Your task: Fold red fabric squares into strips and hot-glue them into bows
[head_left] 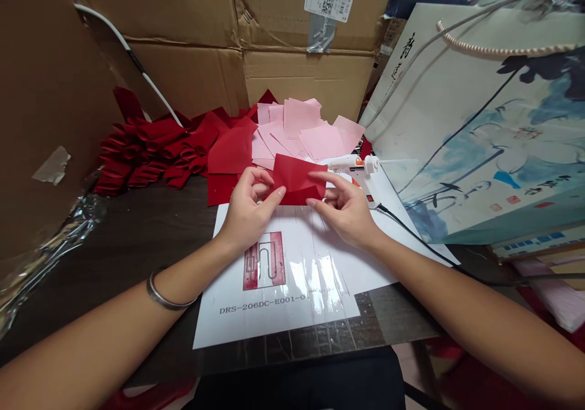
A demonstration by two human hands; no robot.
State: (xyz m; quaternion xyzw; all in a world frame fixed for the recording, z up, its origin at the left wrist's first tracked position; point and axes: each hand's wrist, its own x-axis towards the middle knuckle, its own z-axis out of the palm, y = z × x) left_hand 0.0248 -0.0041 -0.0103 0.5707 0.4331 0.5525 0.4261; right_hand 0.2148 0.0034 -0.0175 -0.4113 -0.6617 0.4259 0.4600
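Between my two hands, above the white sheet, is a red paper piece (297,178) with its lower edge folded. My left hand (253,206) pinches its left side, thumb in front. At the right edge, my right hand (343,206) holds it between thumb and fingers. Printed on the white sheet (274,312) below are a diagram and a code. Behind lie flat red pieces (231,148) and a heap of pink pieces (304,127). A white glue gun (365,175) rests just beyond my right hand.
Folded red pieces (150,151) are piled at the back left. Cardboard (183,26) walls the left and back. A painted paper bag (479,130) stands at the right. The glue gun's black cord (420,242) runs rightward, and a white cable (132,63) hangs at the left.
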